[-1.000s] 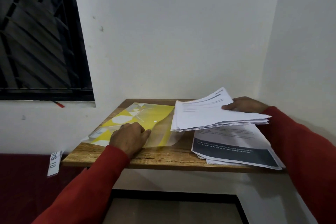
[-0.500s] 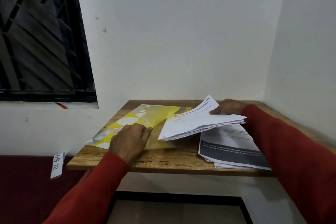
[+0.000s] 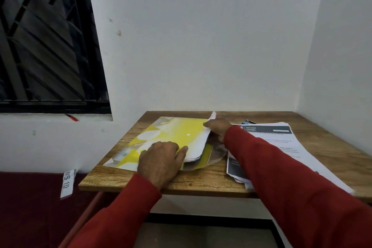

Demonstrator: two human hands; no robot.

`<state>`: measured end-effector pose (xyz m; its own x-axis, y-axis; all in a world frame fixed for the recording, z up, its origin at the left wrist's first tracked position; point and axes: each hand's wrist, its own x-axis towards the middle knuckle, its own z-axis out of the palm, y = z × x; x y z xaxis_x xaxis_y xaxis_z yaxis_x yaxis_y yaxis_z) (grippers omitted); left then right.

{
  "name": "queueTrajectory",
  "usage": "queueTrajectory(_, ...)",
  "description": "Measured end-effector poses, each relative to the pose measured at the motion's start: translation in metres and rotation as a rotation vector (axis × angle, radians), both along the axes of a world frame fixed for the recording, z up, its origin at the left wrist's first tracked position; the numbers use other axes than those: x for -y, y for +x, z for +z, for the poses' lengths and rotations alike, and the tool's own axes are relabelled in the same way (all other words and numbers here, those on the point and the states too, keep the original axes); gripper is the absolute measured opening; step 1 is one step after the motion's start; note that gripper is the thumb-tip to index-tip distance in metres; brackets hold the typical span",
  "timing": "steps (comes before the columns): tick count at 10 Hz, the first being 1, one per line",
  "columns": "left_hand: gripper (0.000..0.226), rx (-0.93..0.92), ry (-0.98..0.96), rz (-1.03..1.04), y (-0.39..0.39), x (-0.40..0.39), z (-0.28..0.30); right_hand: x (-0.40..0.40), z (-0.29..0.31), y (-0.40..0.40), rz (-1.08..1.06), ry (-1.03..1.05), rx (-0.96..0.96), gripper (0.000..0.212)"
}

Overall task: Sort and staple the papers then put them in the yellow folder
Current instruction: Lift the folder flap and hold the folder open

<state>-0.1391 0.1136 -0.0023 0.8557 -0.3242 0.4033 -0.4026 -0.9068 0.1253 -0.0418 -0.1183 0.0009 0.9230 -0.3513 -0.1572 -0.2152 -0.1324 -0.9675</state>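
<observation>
Left hand (image 3: 161, 159) lies palm down on the yellow folder (image 3: 177, 133), fingers relaxed and spread, thumb against the near edge of a white paper bundle (image 3: 198, 147); right hand (image 3: 218, 129) reaches across, fingers curled round the bundle's far edge, sheets partly under the folder's clear glossy flap. Both sleeves red. Folder lies flat on the left half of the grained wooden table (image 3: 201, 183); right of it, a loose paper stack (image 3: 271, 137) headed "KITCHEN"; a white tag (image 3: 67, 182) on the wall reads "WS 10".
</observation>
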Motion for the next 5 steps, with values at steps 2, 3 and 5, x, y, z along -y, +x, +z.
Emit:
queueTrajectory(2,0.058,-0.087,-0.176,0.026,0.025,-0.023,0.003,-0.001,-0.006,0.004,-0.084,-0.017,0.047,0.006)
queueTrajectory(3,0.050,-0.252,-0.096,0.097,0.075,-0.056,0.005,0.020,-0.014,0.015,-0.095,-0.024,0.068,0.017)
queueTrajectory(5,0.037,-0.399,-0.253,-0.052,0.101,-0.066,-0.012,0.011,0.000,0.010,-0.105,-0.349,-0.133,0.033)
